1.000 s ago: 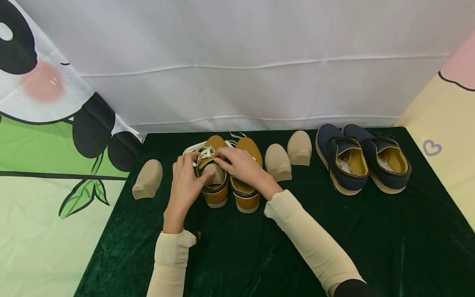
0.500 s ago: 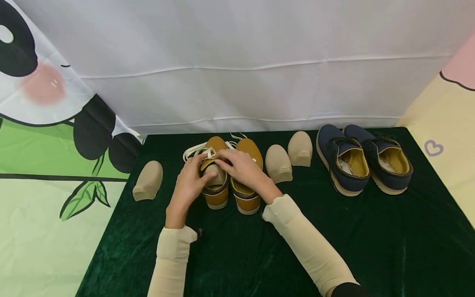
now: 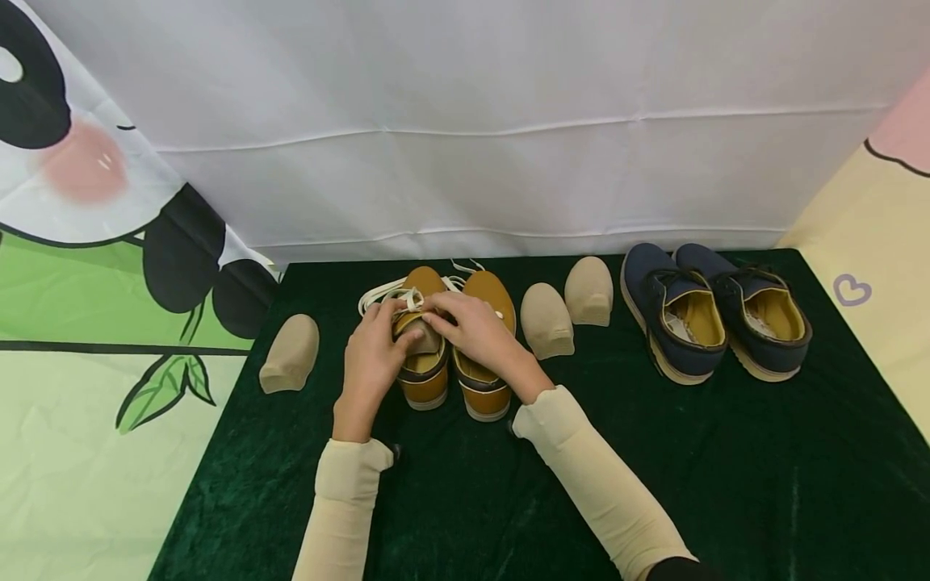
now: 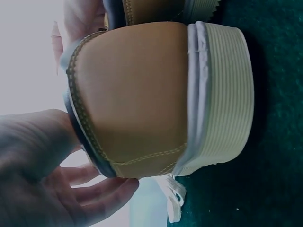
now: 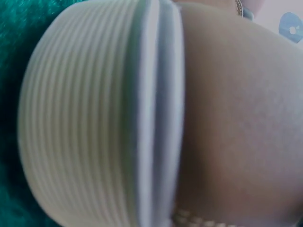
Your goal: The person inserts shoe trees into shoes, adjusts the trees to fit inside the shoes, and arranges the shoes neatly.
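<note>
Two tan lace-up shoes stand side by side, heels toward me. A beige toe-shaped shoe tree (image 3: pixel 425 340) sits in the opening of the left tan shoe (image 3: pixel 425 393). My left hand (image 3: pixel 370 353) holds that shoe's left side, fingers outside and thumb at the shoe tree. From across the right tan shoe (image 3: pixel 488 290), my right hand (image 3: pixel 475 324) pinches the left shoe's tongue; its fingertips are partly hidden. White laces (image 3: pixel 379 295) hang loose at the left. The left wrist view shows the stitched heel (image 4: pixel 137 94); a striped sole (image 5: pixel 85 113) fills much of the right wrist view.
One beige shoe tree (image 3: pixel 289 353) lies at the left on the green cloth (image 3: pixel 450 500). Two more, a nearer shoe tree (image 3: pixel 545 317) and a farther shoe tree (image 3: pixel 588 286), lie right of the tan shoes. Navy shoes (image 3: pixel 672 311) stand farther right, before a white backdrop (image 3: pixel 508 186).
The shoe tree has slid a little deeper toward the toe of the left tan shoe. My left hand has shifted slightly right and inward; my right hand has stayed nearly still.
</note>
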Tool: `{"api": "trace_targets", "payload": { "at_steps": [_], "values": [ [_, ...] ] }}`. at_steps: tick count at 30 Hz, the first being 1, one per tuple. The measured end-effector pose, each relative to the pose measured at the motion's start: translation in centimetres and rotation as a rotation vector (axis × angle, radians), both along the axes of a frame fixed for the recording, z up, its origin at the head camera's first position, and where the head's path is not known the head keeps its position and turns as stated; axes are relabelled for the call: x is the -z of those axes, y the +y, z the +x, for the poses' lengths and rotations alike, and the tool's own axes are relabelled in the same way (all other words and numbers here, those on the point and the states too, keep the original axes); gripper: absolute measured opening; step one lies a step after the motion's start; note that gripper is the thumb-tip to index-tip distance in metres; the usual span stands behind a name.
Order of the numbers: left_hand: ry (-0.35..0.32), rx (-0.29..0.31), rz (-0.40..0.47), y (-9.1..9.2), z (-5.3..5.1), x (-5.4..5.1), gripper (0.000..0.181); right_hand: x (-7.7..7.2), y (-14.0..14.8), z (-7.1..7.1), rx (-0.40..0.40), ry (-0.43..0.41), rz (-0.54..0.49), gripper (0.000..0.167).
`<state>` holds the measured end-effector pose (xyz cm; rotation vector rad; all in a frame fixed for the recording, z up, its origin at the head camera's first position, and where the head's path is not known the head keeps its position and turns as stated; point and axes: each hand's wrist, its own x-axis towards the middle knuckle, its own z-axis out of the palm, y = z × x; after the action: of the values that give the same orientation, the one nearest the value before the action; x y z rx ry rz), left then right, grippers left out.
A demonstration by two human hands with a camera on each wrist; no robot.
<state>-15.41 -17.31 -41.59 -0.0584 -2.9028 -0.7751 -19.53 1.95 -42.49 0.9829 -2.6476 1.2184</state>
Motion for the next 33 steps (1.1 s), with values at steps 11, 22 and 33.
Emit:
{"api": "trace_targets", "payload": {
  "at_steps": [11, 22, 33],
  "values": [
    [0.016, -0.044, -0.011, 0.5, -0.5, 0.3, 0.046, -0.1, -0.1, 0.2, 0.009, -0.013, -0.008, 0.024],
    [0.033, -0.080, -0.031, 0.9, -1.0, 0.6, 0.043, 0.1, -0.1, 0.2, 0.011, -0.001, -0.011, 0.019],
    [-0.025, 0.055, 0.070, -0.7, -1.2, 0.7, 0.051, -0.4, -0.4, 0.4, 0.005, 0.007, 0.065, 0.023]
  ]
}}
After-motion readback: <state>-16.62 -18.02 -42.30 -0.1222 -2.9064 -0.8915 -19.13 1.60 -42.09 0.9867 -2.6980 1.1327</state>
